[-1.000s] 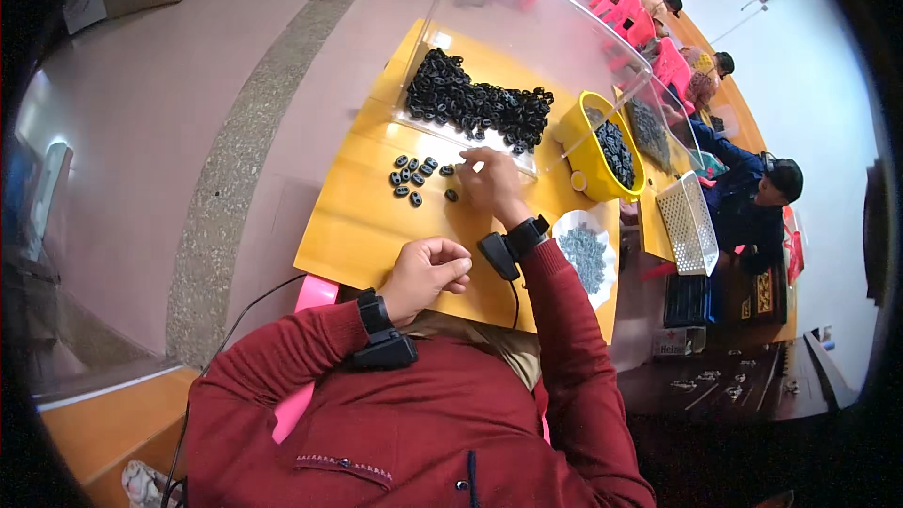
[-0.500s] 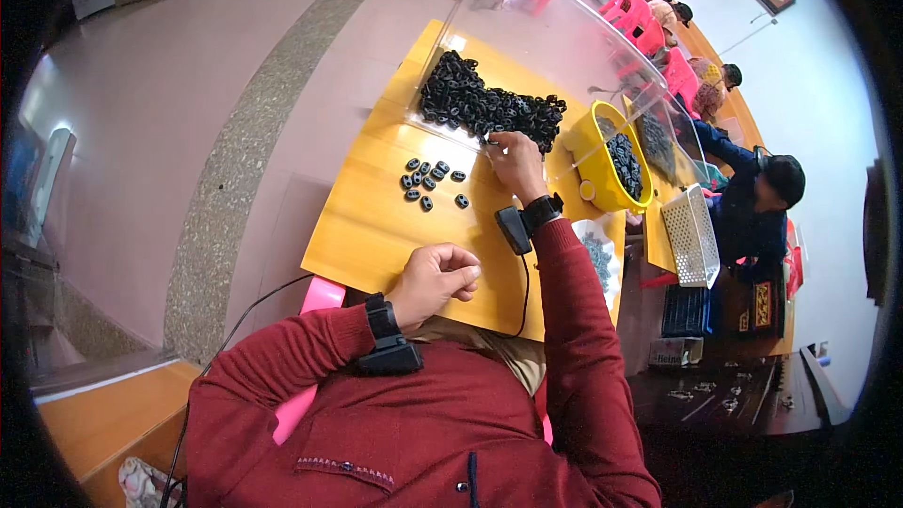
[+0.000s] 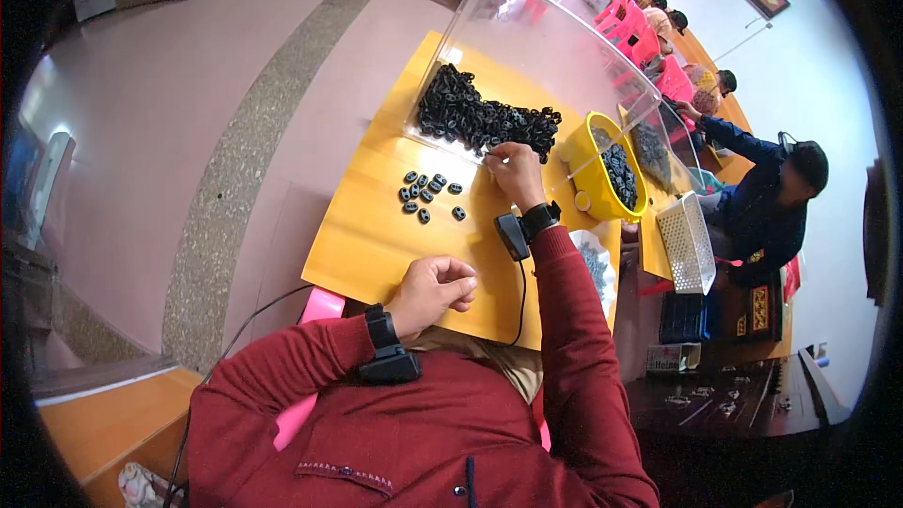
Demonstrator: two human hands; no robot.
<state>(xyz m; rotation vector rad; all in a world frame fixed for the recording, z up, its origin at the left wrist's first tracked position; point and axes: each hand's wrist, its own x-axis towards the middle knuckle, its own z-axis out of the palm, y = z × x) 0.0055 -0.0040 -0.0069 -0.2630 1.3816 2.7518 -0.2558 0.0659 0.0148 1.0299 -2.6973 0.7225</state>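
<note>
My right hand [image 3: 516, 174] is at the front edge of a clear plastic bin [image 3: 440, 142], its fingers pinched close to a heap of small black oval pieces [image 3: 489, 116]. Whether a piece sits between those fingertips is too small to tell. On the yellow wooden table [image 3: 376, 243], left of that hand, lies a loose group of the same black ovals [image 3: 426, 187], each showing two holes. My left hand [image 3: 433, 294] rests over the near part of the table with curled fingers and the thumb against them. Anything inside it is hidden.
A yellow tub [image 3: 587, 190] of dark pieces stands right of the bin. Near it lies a white dish [image 3: 607, 273] of small grey bits. Farther right are a white perforated basket [image 3: 687, 243] and a seated person [image 3: 767, 188] in dark clothes. A cable [image 3: 523, 296] hangs from my right wrist.
The view has shifted slightly, so the table sits a little lower. My hands keep nearly the same places and poses. The person at right now has an arm stretched out.
</note>
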